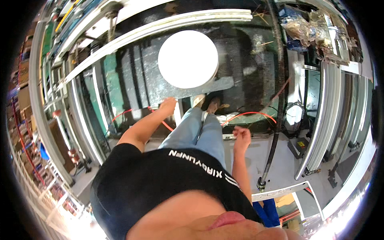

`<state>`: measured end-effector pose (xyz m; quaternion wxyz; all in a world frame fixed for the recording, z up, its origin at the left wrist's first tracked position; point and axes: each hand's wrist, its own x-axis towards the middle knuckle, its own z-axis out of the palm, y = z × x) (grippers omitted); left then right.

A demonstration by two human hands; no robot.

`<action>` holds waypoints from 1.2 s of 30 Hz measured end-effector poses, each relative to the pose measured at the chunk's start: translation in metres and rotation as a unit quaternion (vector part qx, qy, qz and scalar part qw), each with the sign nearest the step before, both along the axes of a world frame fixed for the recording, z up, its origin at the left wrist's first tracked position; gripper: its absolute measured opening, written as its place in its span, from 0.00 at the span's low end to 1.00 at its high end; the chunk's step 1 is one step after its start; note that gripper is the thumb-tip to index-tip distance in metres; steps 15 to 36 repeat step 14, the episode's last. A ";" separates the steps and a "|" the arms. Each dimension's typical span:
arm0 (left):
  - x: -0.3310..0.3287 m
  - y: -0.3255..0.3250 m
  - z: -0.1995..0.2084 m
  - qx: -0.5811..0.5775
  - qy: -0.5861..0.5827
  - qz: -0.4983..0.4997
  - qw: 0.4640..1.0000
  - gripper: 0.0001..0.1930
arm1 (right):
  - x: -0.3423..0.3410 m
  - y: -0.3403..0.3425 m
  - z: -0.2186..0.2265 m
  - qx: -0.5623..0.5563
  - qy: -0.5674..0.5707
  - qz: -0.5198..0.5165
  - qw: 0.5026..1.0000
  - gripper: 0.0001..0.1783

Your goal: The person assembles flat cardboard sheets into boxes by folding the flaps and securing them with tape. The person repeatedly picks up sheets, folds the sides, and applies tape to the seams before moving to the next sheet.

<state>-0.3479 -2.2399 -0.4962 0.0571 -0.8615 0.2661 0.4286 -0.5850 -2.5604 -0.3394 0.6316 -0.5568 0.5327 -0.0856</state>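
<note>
A large white round top [188,59], like that of a drum or stool, lies ahead of my feet; its side barely shows. Its lower rim overlaps a grey flat board [222,85] with rounded corners. Close to the board's near left edge is my left hand [168,105], beside a short white upright [178,113]. Blur hides its fingers, and I cannot tell if it touches the board. My right hand [242,138] hangs at my right side, its fingers loosely bent and apart, with nothing seen in them.
A long pale metal rail [192,17] crosses beyond the white top. Orange hose [252,113] runs near my shoes [213,105]. A dark ribbed hose [281,72] hangs at the right, near plastic-wrapped material [320,32] and metal profiles [322,120]. Metal frames [86,116] stand left.
</note>
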 end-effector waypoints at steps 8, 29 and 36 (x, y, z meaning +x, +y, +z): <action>0.088 -0.028 -0.040 0.017 0.024 -0.023 0.999 0.30 | -0.064 0.022 -0.057 0.069 -0.011 -0.137 0.988 0.08; 0.115 0.014 -0.113 0.035 -0.175 -0.288 0.941 0.26 | -0.064 0.054 -0.060 0.071 -0.036 -0.163 0.983 0.07; 0.115 0.014 -0.113 0.035 -0.175 -0.288 0.941 0.26 | -0.064 0.054 -0.060 0.071 -0.036 -0.163 0.983 0.07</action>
